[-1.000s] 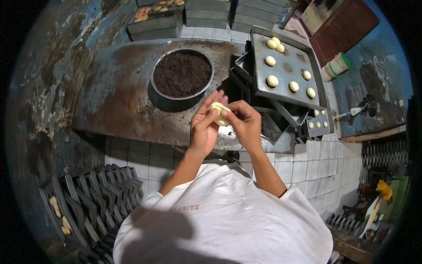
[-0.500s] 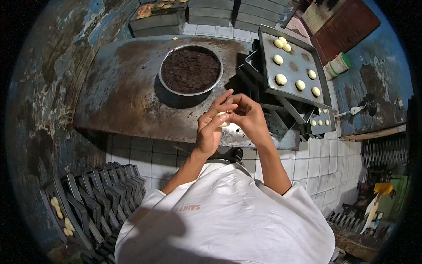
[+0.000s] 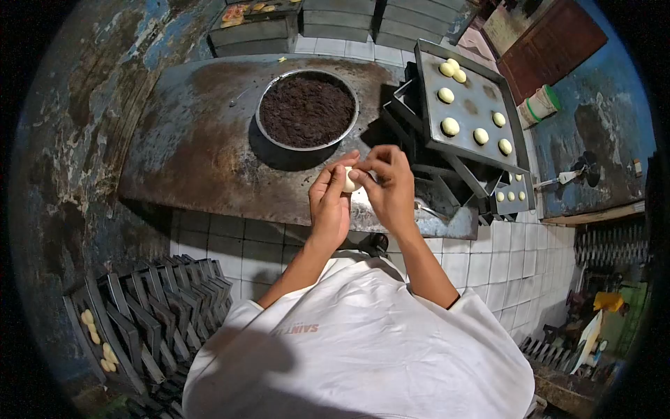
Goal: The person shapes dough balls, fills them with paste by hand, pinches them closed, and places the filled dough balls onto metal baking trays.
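A small pale dough ball (image 3: 350, 180) sits between my two hands, over the front edge of the worn table (image 3: 202, 140). My left hand (image 3: 331, 202) is curled round its left side. The fingertips of my right hand (image 3: 389, 188) pinch at its right side, and those fingers partly cover it. Just beyond my hands stands a round metal bowl (image 3: 307, 148) filled with dark brown crumbly filling (image 3: 306, 110). To the right, several round dough balls (image 3: 450, 126) rest on a metal tray (image 3: 464, 105) on top of stacked trays.
A lower tray (image 3: 513, 206) with small dough balls is at the right. Stacked metal trays (image 3: 150, 314) stand at the lower left. Large tins (image 3: 258, 36) line the back. A white bucket (image 3: 536, 107) with a green rim is by the right wall.
Both hands have closed further around the dough, which now looks rounder and more compact. The bowl and trays have shifted rightward in view as the camera moved.
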A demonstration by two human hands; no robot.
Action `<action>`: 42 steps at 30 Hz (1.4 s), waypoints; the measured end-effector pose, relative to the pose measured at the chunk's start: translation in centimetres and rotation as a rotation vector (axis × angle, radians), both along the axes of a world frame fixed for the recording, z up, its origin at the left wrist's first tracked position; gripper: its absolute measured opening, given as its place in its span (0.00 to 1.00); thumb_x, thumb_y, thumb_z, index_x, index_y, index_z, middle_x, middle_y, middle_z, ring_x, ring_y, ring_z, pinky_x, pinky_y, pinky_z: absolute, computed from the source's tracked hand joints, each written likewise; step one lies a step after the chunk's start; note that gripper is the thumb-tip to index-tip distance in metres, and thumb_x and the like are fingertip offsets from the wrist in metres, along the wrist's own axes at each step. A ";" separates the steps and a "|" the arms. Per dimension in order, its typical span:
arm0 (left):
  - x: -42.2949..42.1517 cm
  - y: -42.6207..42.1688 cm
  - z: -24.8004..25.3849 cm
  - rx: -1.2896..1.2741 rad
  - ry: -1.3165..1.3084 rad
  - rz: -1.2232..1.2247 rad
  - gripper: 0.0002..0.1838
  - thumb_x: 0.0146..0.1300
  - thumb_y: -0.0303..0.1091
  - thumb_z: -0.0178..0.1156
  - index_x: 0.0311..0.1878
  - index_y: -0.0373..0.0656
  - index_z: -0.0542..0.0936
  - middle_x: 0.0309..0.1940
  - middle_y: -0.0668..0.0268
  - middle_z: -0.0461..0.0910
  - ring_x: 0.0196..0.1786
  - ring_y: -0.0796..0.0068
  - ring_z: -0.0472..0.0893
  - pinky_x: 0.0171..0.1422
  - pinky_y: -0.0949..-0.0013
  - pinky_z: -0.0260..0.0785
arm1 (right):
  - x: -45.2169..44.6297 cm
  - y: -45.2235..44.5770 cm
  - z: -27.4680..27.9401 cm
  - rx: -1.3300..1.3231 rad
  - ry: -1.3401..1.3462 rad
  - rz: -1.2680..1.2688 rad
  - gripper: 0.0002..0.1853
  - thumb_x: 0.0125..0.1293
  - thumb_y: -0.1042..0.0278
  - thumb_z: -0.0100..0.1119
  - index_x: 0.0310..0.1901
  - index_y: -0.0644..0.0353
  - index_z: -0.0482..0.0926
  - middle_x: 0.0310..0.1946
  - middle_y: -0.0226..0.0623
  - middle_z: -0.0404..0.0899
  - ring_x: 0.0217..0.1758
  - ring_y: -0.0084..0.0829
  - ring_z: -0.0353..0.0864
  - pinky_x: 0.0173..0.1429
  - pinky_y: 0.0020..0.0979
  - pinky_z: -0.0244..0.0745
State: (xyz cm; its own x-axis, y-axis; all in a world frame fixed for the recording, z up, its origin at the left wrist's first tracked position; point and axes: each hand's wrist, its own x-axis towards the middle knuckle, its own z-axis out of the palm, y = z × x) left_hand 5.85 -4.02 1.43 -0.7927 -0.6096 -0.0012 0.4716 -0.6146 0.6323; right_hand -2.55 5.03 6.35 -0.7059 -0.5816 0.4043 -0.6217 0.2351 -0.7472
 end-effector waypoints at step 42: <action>-12.5 10.1 -2.7 -0.552 -0.631 0.383 0.11 0.74 0.30 0.56 0.48 0.35 0.85 0.55 0.59 0.83 0.61 0.69 0.78 0.69 0.66 0.65 | -48.4 20.3 -12.1 0.558 0.314 0.191 0.44 0.67 0.58 0.67 0.78 0.64 0.53 0.76 0.59 0.60 0.76 0.60 0.64 0.78 0.43 0.60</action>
